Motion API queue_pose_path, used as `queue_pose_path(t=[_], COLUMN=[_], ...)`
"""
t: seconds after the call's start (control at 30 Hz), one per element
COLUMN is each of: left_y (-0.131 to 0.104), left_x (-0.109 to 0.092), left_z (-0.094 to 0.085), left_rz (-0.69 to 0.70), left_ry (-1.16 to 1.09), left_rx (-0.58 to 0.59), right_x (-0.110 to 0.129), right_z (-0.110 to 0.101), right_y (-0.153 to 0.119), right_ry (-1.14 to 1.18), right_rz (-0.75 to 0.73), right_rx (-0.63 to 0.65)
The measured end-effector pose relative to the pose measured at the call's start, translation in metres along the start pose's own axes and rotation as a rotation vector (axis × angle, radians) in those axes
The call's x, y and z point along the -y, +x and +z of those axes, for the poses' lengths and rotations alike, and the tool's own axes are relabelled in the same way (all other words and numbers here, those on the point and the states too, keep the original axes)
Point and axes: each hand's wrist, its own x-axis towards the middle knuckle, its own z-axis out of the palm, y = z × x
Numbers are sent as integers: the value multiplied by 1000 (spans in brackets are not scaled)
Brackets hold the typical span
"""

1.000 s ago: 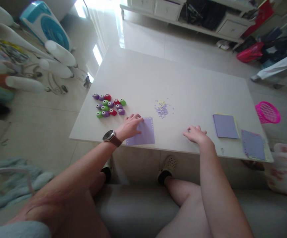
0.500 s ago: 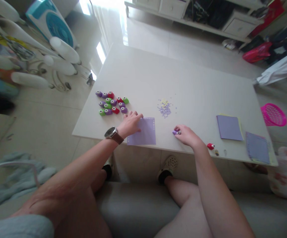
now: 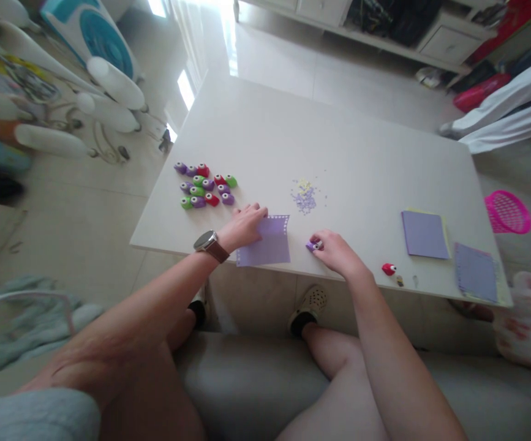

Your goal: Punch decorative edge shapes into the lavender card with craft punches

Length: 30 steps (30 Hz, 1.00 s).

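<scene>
A purple sheet of paper with small holes punched along its edges lies at the near edge of the table. My left hand grips its upper left part, and the punched upper edge looks slightly raised. To the right of the sheet, my right hand has its fingers closed around a small purple craft punch, low over the tabletop. Purple and yellow paper bits lie in a small heap beyond the sheet. Several purple, green and red craft punches stand grouped on the left.
A red craft punch sits near the front edge of the white table. A stack of purple paper and a pile of punched sheets lie at the right. Beyond the table's right end is a pink basket. A person's white-trousered legs show at upper right.
My right hand has moved left toward the sheet with the purple craft punch. The sheet's upper edge has lifted a little under my left hand. White-trousered legs have come further into view.
</scene>
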Motion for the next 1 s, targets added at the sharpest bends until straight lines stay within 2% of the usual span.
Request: queue_pose_path(t=[0.3,0.53,1.0], left_y=[2,4,5], left_x=[-6,-3,-4], left_z=[0,3,1], left_rz=[34,39,37], left_ry=[-35,-55,-109], left_rx=[4,-10,-9], right_x=[6,9,22], right_z=[3,6,15], right_y=[3,5,11], right_ry=[-45,27,86], right_rz=[38,-104,-130], right_rx=[-30,-3,-63])
